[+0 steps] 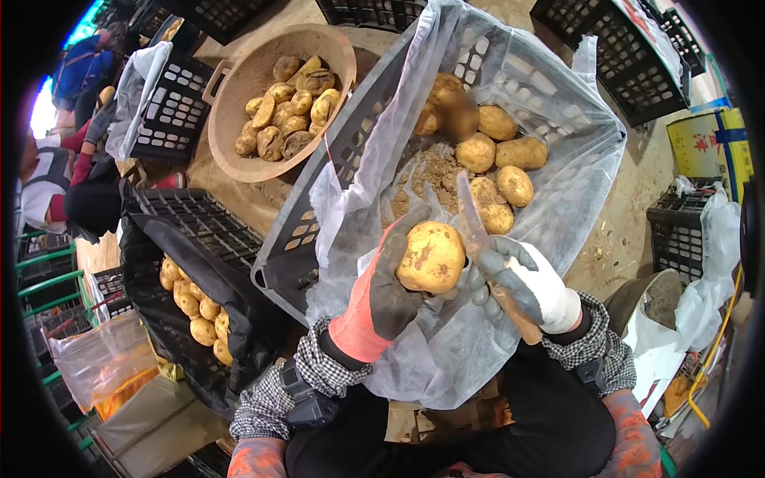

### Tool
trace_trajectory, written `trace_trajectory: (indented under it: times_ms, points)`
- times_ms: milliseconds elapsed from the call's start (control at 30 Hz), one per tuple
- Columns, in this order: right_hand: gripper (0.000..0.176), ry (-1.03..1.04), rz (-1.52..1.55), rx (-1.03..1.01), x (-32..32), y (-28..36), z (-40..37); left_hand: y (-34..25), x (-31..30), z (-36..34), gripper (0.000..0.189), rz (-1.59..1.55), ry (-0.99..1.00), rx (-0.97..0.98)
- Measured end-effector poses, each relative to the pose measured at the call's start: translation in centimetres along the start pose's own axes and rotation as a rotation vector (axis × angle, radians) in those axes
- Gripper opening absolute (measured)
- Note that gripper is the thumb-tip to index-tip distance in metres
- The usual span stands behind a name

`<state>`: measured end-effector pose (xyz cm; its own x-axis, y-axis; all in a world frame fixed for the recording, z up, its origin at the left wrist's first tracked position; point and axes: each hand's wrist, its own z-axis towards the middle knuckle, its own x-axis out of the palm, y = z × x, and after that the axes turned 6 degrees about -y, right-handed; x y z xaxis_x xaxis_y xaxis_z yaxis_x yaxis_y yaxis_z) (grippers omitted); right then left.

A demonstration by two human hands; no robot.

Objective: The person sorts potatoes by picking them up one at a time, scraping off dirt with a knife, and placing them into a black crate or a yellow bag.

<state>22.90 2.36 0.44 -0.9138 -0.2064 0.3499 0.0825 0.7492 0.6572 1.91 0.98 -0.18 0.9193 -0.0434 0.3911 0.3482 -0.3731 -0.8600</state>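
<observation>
My left hand [386, 283], in a red and dark grey glove, is closed around a large potato [432, 256] with brownish marks on its skin. Close beside it, my right hand [522, 283] wears a white and grey glove and grips a knife [472, 213] by its wooden handle. The dull blade points up and away from me, just right of the potato. Both hands are over the near part of a crate [351, 135] lined with thin white plastic sheeting [574, 95]. Several potatoes [522, 153] and loose soil [430, 179] lie inside the crate.
A round tan basin [219, 131] at upper left holds cut and spoiled potatoes. Left of me, a black-lined crate [151, 295] contains several clean potatoes. More black crates [610, 60] stand around. Another gloved person [60, 167] sits at far left. A bucket [649, 299] is at right.
</observation>
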Motion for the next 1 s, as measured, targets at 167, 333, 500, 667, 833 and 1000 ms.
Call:
trace_trajectory:
  times_ms: [167, 333, 500, 667, 833, 1000]
  points:
    - [0.033, 0.084, -0.168, 0.0, 0.2, 0.6, -0.1, 0.8, -1.2, 0.3, 0.083, 0.581, 0.027, 0.295]
    - [0.028, 0.182, -0.302, -0.049, 0.4, 1.1, -0.3, 1.1, -1.8, 0.2, 0.086, 0.688, 0.074, 0.317]
    - [0.029, 0.184, -0.284, -0.027, 0.6, 1.5, -0.4, 0.6, -1.4, 0.0, 0.083, 0.66, 0.084, 0.154]
    - [0.026, 0.072, -0.214, -0.048, 0.7, 0.2, -0.5, 1.1, -1.5, 0.4, 0.082, 0.765, 0.096, 0.32]
    - [0.03, 0.183, -0.293, -0.084, 0.0, 0.6, -0.2, 1.3, -2.1, 0.3, 0.077, 0.781, 0.14, 0.35]
    - [0.033, 0.152, -0.268, 0.011, 0.6, 1.6, -0.7, -1.1, 0.2, -0.3, 0.049, 0.083, 0.023, -0.141]
